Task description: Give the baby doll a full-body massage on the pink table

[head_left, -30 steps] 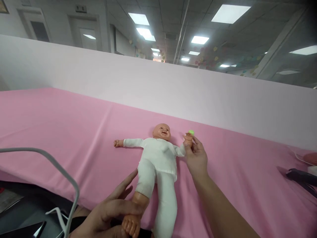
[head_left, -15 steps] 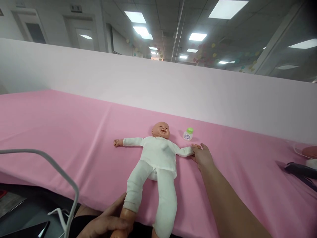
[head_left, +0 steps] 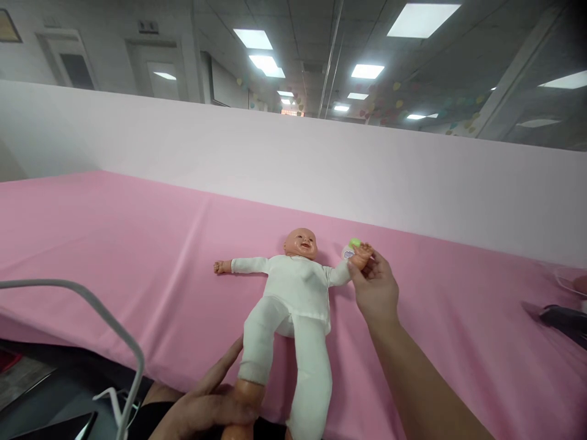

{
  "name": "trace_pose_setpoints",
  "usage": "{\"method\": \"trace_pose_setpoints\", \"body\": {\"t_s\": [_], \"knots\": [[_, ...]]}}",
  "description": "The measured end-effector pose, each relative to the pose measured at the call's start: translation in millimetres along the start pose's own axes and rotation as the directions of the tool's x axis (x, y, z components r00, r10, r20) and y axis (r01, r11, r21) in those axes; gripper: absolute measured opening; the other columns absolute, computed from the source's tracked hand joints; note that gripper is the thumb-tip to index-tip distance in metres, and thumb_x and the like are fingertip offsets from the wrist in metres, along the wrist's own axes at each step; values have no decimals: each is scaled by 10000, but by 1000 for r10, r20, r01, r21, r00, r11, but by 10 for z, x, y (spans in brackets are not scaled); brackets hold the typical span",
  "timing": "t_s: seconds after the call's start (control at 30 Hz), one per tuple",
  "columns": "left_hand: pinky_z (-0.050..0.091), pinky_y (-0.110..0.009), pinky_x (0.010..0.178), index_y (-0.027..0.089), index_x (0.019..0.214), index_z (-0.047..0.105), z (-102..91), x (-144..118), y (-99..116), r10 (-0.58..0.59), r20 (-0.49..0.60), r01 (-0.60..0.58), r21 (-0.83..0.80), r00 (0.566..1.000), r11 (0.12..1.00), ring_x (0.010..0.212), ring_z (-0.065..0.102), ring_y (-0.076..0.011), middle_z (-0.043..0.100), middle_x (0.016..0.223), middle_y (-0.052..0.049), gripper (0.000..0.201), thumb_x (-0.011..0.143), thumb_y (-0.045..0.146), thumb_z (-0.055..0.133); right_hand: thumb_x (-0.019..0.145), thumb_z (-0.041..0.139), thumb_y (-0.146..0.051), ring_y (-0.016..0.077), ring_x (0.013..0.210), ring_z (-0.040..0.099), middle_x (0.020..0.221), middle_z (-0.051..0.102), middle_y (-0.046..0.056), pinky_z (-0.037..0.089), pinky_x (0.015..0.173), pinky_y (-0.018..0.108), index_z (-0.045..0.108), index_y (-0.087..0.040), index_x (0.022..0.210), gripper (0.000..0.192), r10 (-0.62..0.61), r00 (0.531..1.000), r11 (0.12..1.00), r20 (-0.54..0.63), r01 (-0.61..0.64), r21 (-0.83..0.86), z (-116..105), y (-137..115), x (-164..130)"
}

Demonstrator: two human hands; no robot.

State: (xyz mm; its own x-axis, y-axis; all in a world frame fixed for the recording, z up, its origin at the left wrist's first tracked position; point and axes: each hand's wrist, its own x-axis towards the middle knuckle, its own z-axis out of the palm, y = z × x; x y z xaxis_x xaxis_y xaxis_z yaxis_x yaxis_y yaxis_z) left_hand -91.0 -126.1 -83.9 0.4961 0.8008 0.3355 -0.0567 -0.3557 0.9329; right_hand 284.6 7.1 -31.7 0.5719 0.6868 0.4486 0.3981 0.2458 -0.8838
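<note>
A baby doll (head_left: 298, 287) with a white cloth body lies on its back on the pink sheet (head_left: 174, 244), head away from me. My right hand (head_left: 378, 284) grips the doll's forearm and hand on the right side, raised a little off the sheet. At the near edge, my left hand (head_left: 206, 400) is wrapped round the doll's lower leg, its index finger stretched along the white leg. Just behind the held doll hand stands a small clear bottle (head_left: 348, 252) with a green cap and printed label, partly covered.
A white partition (head_left: 275, 159) runs along the far side of the sheet. On the right lies a black object (head_left: 564, 321), beside a clear container (head_left: 571, 281) cut by the frame. A grey cable (head_left: 92, 299) curves across the lower left, above a dark seat.
My right hand has lifted the doll's hand and turned it upward, so it now overlaps the bottle. My left hand keeps hold of the leg. The view has shifted slightly.
</note>
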Motion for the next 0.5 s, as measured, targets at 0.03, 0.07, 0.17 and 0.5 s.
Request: {"method": "trace_pose_setpoints", "body": {"t_s": [0.03,0.07,0.17,0.5], "knots": [[406,-531,1168,398,1277,741,-4,52,50,-2,6,2,3,1000,1000,1548,296,-389,290,1720,1,372,914,319,740,860,711,-414,258,1131,712,1306,720,74,562,1044,437,602,-262,1405,577,-109,993,992,51,112,-66,41,-88,-83],[405,-532,1170,394,1275,742,-1,113,106,0,9,0,-6,1000,1000,1550,292,-390,273,1726,0,366,916,327,741,871,698,-393,262,1127,707,1302,722,66,548,1062,463,631,-272,1374,521,-204,973,966,111,219,-136,85,-153,-161],[390,-531,1185,391,1264,745,49,328,275,-32,26,34,-54,999,998,1576,220,-374,257,1732,4,337,934,325,726,900,654,-352,288,1142,684,1269,730,85,558,1042,489,660,-266,1329,438,-430,864,841,263,489,-231,222,-214,-333],[222,-585,1261,295,1285,744,190,893,420,-27,33,30,-111,999,993,1613,-2,-323,434,1650,-76,321,975,346,679,984,526,-125,278,1134,624,1196,729,105,565,981,475,673,-212,1331,386,-574,494,608,653,791,-64,415,-234,-461]]}}
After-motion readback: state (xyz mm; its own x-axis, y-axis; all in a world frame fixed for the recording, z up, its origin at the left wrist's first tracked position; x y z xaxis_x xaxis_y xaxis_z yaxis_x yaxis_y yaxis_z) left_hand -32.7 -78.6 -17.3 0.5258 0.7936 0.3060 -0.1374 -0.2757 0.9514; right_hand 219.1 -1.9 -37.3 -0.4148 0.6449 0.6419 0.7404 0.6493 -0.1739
